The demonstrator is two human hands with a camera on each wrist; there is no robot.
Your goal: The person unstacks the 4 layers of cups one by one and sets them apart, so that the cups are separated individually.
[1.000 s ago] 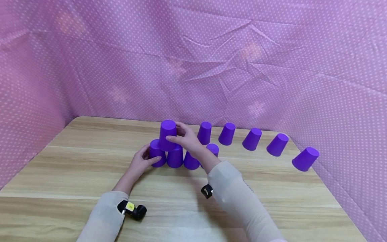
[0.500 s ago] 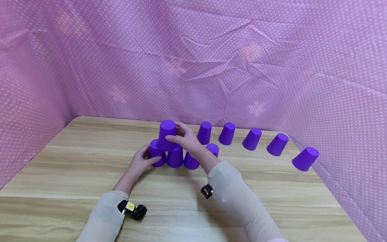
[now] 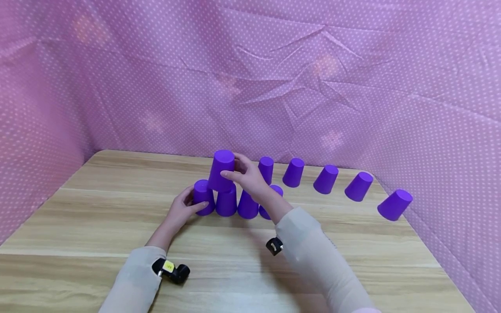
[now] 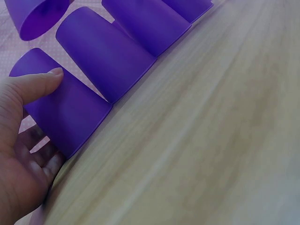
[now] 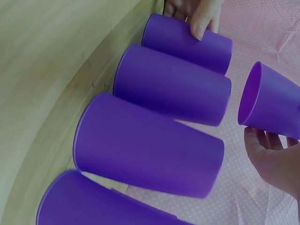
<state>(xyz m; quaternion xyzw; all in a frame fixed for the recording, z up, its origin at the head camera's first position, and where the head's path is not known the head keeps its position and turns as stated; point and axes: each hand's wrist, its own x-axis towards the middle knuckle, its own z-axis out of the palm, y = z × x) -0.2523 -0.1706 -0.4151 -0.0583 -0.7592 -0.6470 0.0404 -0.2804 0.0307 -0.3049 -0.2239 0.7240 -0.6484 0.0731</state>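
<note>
Several purple cups stand upside down side by side in a front row. My left hand (image 3: 183, 208) grips the leftmost cup (image 3: 203, 195), thumb across its near side and fingers behind it, as the left wrist view shows. My right hand (image 3: 252, 178) holds another purple cup (image 3: 222, 171) upside down and slightly tilted above the left part of this row. In the right wrist view a gap shows between the raised cup (image 5: 274, 101) and the second cup (image 5: 171, 86). The third cup (image 3: 247, 205) and the rightmost cup (image 3: 276, 190) are partly hidden by my right hand and wrist.
Behind and to the right, more upside-down purple cups stand spaced apart in a curving line, from a back cup (image 3: 266, 168) to a far right cup (image 3: 395, 205). The wooden table (image 3: 219, 269) ends at a pink dotted cloth (image 3: 250, 87) behind it.
My right hand has lifted its cup a little and shifted it slightly right, off its lower position over the two leftmost cups. The left hand has stayed on its cup.
</note>
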